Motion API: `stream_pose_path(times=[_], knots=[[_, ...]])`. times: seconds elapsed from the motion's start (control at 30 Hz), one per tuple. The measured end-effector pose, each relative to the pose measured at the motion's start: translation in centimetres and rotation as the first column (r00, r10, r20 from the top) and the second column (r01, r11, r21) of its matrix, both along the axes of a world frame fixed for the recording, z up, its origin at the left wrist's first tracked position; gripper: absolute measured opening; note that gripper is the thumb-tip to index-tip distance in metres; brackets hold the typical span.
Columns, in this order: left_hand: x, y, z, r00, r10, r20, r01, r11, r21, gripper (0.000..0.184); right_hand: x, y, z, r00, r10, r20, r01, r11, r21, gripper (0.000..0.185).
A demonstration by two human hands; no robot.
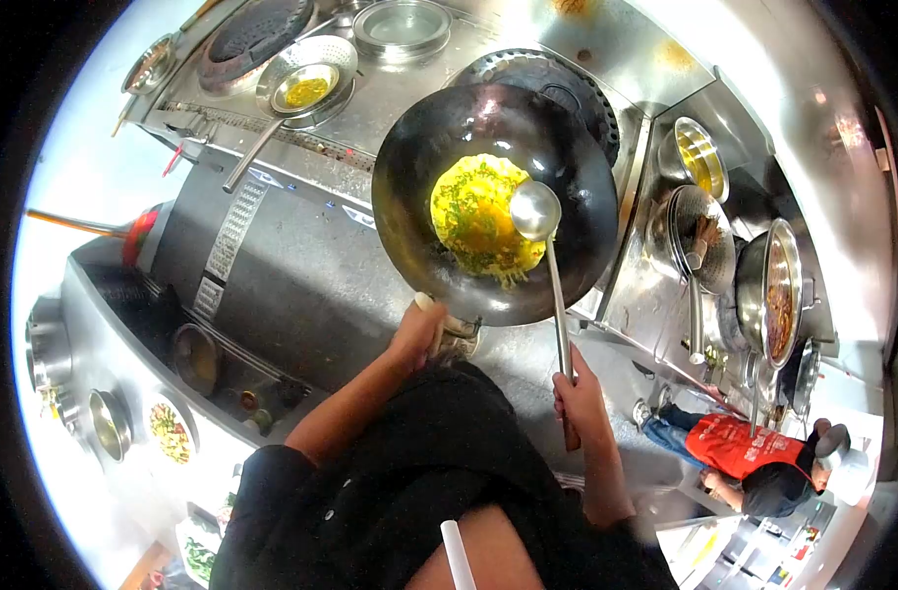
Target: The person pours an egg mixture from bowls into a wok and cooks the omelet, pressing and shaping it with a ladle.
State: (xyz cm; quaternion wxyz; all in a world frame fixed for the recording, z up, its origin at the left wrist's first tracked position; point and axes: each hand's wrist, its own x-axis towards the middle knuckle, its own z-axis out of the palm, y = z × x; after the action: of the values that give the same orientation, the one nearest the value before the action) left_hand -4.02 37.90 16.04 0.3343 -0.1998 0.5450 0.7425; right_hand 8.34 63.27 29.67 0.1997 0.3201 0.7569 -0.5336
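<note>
A large black wok [409,226] fills the middle of the view. My left hand [417,332] is closed round its near edge, with a pale cloth partly showing under the fingers. Inside the wok lies a round yellow omelette [473,211] with green herb bits and some runny egg. My right hand [580,393] grips the wooden end of a long metal ladle [535,210]. The ladle's bowl rests over the right side of the omelette, and whether it presses on it I cannot tell.
Behind the wok is a black burner [596,103]. A strainer [337,57] with yellow bits sits back left, beside a metal pan [402,28]. To the right stand an oil bowl [699,162], a wok brush [702,241] and a pot [781,295]. A person in a red apron [744,447] stands at lower right.
</note>
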Motion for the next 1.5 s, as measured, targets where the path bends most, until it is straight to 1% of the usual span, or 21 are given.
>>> stream_pose_path(times=[0.03, 0.13, 0.23, 0.27, 0.37, 0.47, 0.57, 0.6, 0.7, 0.83, 0.9, 1.0, 1.03, 1.1, 1.13, 1.23, 1.27, 1.33, 1.37, 1.4, 1.5], knots=[[0.1, 0.3, 0.4, 0.998, 0.056, 0.002, -0.056, 0.998, 0.015, 0.026, 0.0, -0.3, -0.2, 1.0, -0.008, -0.006, 0.008, 1.0, -0.003, 0.067], [0.1, 0.5, 1.5, 0.995, 0.096, 0.012, -0.096, 0.994, 0.043, 0.025, 0.0, -1.3, -0.3, 1.0, 0.008, 0.018, -0.007, 0.998, -0.056, 0.067], [-0.2, 0.0, 3.1, 0.999, 0.002, 0.037, -0.005, 0.997, 0.072, 0.026, -0.5, -2.5, 1.2, 0.998, 0.003, 0.069, 0.009, 0.986, -0.167, 0.067], [-0.2, 0.0, 3.0, 1.0, 0.018, 0.024, -0.02, 0.997, 0.074, 0.026, -0.3, -1.9, 0.6, 0.997, -0.026, 0.073, 0.044, 0.964, -0.263, 0.065], [-0.1, 0.2, 1.5, 0.999, 0.042, 0.004, -0.042, 0.996, 0.083, 0.026, -0.4, -2.8, 0.7, 0.993, -0.035, 0.116, 0.063, 0.968, -0.243, 0.064], [0.0, 0.1, -0.1, 0.999, 0.035, 0.021, -0.036, 0.996, 0.085, 0.027, -0.7, -2.1, 1.0, 0.995, -0.003, 0.103, 0.043, 0.921, -0.387, 0.063], [-0.1, 0.3, -0.3, 0.998, 0.049, 0.047, -0.052, 0.995, 0.088, 0.028, -1.2, -3.6, 0.8, 0.99, -0.077, 0.12, 0.118, 0.915, -0.386, 0.059], [-0.1, 0.2, -0.1, 0.997, 0.044, 0.065, -0.05, 0.995, 0.091, 0.027, -1.1, -3.8, 0.6, 0.991, -0.065, 0.119, 0.106, 0.918, -0.382, 0.058], [-0.2, 0.1, 1.0, 0.996, 0.064, 0.063, -0.07, 0.993, 0.097, 0.026, -1.0, -2.5, 0.4, 0.988, -0.109, 0.113, 0.154, 0.819, -0.553, 0.06], [-0.3, 0.4, 0.7, 0.996, 0.068, 0.058, -0.072, 0.996, 0.057, 0.022, -2.2, -3.0, 0.0, 1.0, 0.001, 0.012, 0.005, 0.894, -0.448, 0.06], [-0.2, 0.2, 0.6, 0.996, 0.064, 0.067, -0.07, 0.994, 0.082, 0.023, -3.8, -3.6, -0.1, 0.998, 0.049, -0.03, -0.056, 0.922, -0.384, 0.06], [-0.2, 0.1, 0.6, 0.995, 0.073, 0.067, -0.078, 0.994, 0.078, 0.025, -5.9, -4.5, -1.3, 0.994, 0.071, -0.085, -0.091, 0.96, -0.265, 0.06], [-0.2, 0.2, 0.5, 0.995, 0.078, 0.066, -0.083, 0.994, 0.072, 0.026, -6.2, -4.4, -1.8, 0.99, 0.094, -0.102, -0.109, 0.983, -0.147, 0.061], [-0.4, 0.3, 2.6, 0.993, 0.072, 0.092, -0.076, 0.996, 0.04, 0.027, -6.6, -4.1, -3.8, 0.981, 0.15, -0.127, -0.139, 0.986, 0.094, 0.064], [-0.5, 0.1, 3.3, 0.992, 0.071, 0.105, -0.074, 0.997, 0.023, 0.028, -6.0, -2.7, -7.0, 0.939, 0.286, -0.192, -0.203, 0.909, 0.363, 0.067], [-0.3, 0.1, 1.7, 0.994, 0.093, 0.051, -0.099, 0.986, 0.136, 0.028, -5.7, -2.1, -3.1, 0.968, 0.233, -0.095, -0.192, 0.928, 0.321, 0.067], [-0.2, 0.1, 1.8, 0.995, 0.092, 0.034, -0.096, 0.986, 0.135, 0.028, -5.4, -2.4, -1.2, 0.978, 0.206, -0.046, -0.185, 0.941, 0.284, 0.066], [-0.3, 0.2, 1.9, 0.996, 0.089, -0.003, -0.088, 0.987, 0.137, 0.027, -3.6, -2.5, -1.5, 0.984, 0.152, -0.097, -0.121, 0.957, 0.265, 0.066], [-0.4, 0.2, 1.3, 0.998, 0.058, -0.01, -0.056, 0.991, 0.125, 0.026, -3.2, -2.6, -1.5, 0.984, 0.126, -0.126, -0.09, 0.963, 0.255, 0.065], [-0.4, 0.0, 0.1, 0.999, 0.027, -0.017, -0.025, 0.994, 0.111, 0.024, -3.0, -2.2, -0.9, 0.992, 0.09, -0.084, -0.079, 0.989, 0.126, 0.065], [-0.7, -0.8, -0.3, 0.995, -0.104, 0.008, 0.104, 0.994, 0.028, 0.022, -2.0, -2.5, -1.0, 0.998, 0.021, -0.052, -0.025, 0.996, -0.08, 0.064]])
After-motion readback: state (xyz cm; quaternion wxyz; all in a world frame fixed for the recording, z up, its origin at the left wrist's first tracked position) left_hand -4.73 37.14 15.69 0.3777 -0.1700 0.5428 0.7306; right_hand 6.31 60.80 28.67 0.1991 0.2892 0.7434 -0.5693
